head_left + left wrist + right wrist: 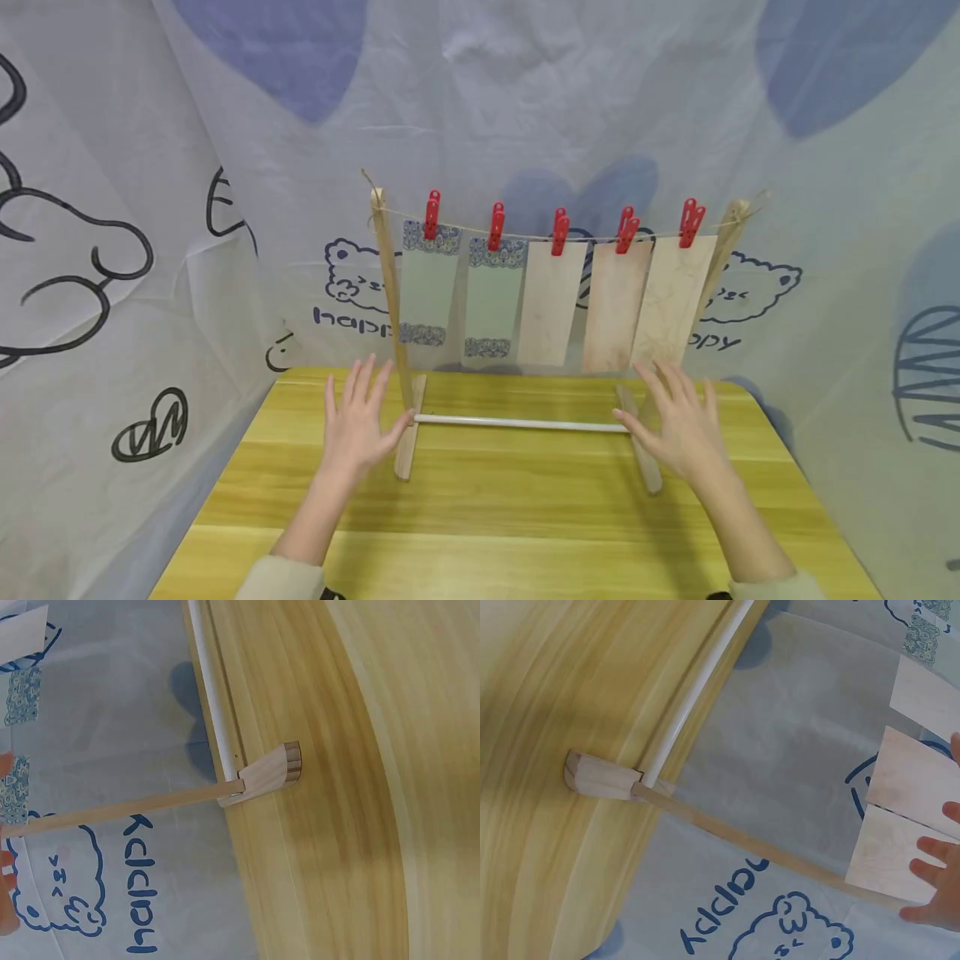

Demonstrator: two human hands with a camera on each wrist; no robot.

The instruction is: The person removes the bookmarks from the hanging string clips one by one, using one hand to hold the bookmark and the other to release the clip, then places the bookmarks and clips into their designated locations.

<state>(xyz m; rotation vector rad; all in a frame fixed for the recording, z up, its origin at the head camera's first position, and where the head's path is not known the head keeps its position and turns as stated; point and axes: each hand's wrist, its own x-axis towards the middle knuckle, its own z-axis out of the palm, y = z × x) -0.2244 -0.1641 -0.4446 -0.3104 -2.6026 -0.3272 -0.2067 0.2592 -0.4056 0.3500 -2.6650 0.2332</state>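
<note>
A small wooden drying stand has a left post (389, 292), a right post (718, 271) and a white rod (517, 423) joining them low down. Twine (468, 229) runs between the post tops. From it hang two pale green cards (495, 298) with blue patterned bands and three beige cards (553, 304), held by red clips (497, 227). My left hand (358, 429) is spread beside the left post, holding nothing. With fingers likewise spread, my right hand (681, 429) is by the right post, its fingertips overlapping the lowest part of the rightmost card in the head view.
Wooden feet (406, 450) carry the stand on a yellow wood-grain table (510, 533). Close behind it hangs a pale printed cloth (480, 100) with bear drawings and blue shapes, which also covers both sides.
</note>
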